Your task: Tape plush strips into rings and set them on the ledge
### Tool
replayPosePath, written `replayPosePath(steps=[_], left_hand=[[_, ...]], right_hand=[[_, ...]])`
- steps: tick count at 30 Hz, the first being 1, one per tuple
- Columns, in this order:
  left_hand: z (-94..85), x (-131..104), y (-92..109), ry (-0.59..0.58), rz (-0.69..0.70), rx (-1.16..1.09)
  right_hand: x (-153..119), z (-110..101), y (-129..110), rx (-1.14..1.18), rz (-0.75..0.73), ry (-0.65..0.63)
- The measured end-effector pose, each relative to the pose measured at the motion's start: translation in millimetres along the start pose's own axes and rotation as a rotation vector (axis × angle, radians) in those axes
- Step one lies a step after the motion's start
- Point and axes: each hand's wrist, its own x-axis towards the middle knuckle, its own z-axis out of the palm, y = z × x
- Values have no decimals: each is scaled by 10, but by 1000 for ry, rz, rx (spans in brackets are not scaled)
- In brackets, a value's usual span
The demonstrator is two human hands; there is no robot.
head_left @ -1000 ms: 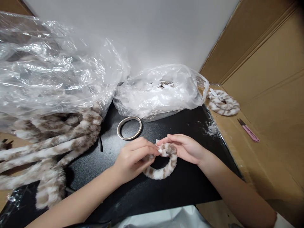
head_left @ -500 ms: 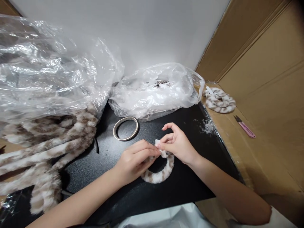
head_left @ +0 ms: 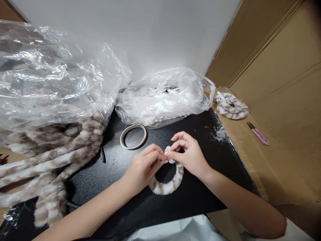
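A furry white and brown ring point(head_left: 167, 188) lies on the black table, its upper part between both hands. My left hand point(head_left: 144, 165) pinches the ring's upper left side, fingertips together. My right hand point(head_left: 189, 154) has its thumb and fingers closed on a small white tag point(head_left: 167, 149) at the top of the ring. Where exactly the tag meets the fur is hidden by the fingertips. Behind my left hand lies a flat, pale round hoop point(head_left: 133, 137).
Long furry strips point(head_left: 55, 160) spill from a large clear plastic bag point(head_left: 62, 83) at the left. Behind the hoop sits another plastic bag point(head_left: 165, 100). Furry rings point(head_left: 232, 106) and pink-handled snips point(head_left: 259, 134) rest on cardboard point(head_left: 237, 134) at the right. White fluff point(head_left: 220, 134) lies nearby.
The fingers of my left hand have risen slightly and bent more. My right fingers have closed in on the white tag, which now looks tilted.
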Motion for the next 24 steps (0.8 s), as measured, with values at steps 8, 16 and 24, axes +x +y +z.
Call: replayPosePath(steps=[8, 16, 24], left_hand=[[-43, -6, 54, 30, -165, 23], [22, -53, -26, 63, -141, 167], [18, -18, -24, -39, -293, 47]], right_hand=[[-72, -5, 4, -76, -95, -116], [-88, -13, 48, -476, -494, -76], [-43, -55, 78, -705, -825, -92]])
